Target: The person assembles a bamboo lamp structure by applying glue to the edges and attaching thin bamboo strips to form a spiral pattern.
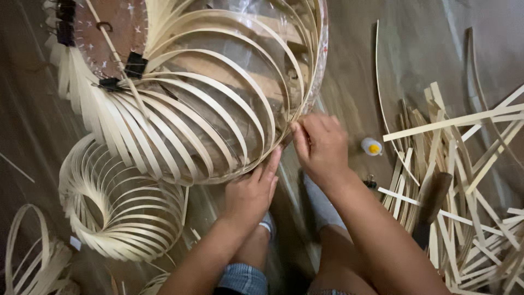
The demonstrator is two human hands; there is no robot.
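- While resting on the floor (349, 82) between the knees, frame (207, 93) of curved bamboo strips leans toward the body; could roll or tip if the supporting palm slips, since only a narrow part of the round form seems to meet the ground.
- Second coil (123, 210), lying just beside and partly under the frame; could get crushed or knocked if the frame shifts left.
- Loose strips (453, 180), piled at the right near the right forearm; likely to snag a sleeve or elbow and scatter, or to splinter under a knee.
- Left hand (252, 194), flat and fairly open, fingers spread against the lower rim (319, 65), holding nothing closed; may lose its brace if the slats flex under pressure.
- Right hand (322, 145), fingers pinched narrow on a strip end at the rim; thin bamboo could split, spring back or cut a fingertip if bent too sharply.
- Clips (135, 64), black, clamping strips at the brown disc (112, 30) on top; could pop off under tension and release the fan of slats.
- Glue bottle (371, 146), small, yellow-capped, lying on the floor just right of the right hand; easy to nudge, roll or leak.
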